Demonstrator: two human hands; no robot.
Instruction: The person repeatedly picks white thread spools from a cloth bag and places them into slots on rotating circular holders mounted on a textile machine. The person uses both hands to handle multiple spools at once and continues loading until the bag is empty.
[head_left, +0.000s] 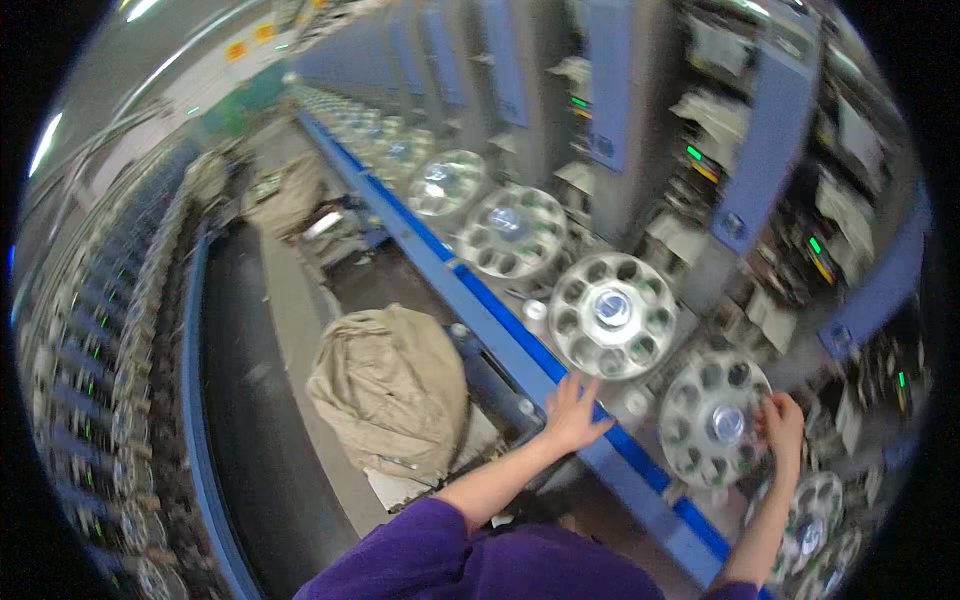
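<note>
My left hand (575, 412) is open, its fingers spread over the blue rail (620, 450) along the machine's front. Its fingertips reach the lower edge of a silver disc (650, 330) with a ring of round holes and a bright hub; whether they touch it I cannot tell. My right hand (784, 428) is at the right edge of a similar disc (690, 455), nearer to me. Its fingers are bent together, and what they hold, if anything, is too blurred to make out.
More holed discs (510, 232) run in a row along the rail into the distance. Tall blue-grey panels (765, 130) stand behind them. A beige cloth-covered bundle (388, 385) sits left of the rail, by the aisle. Another long machine (110, 370) lines the far left.
</note>
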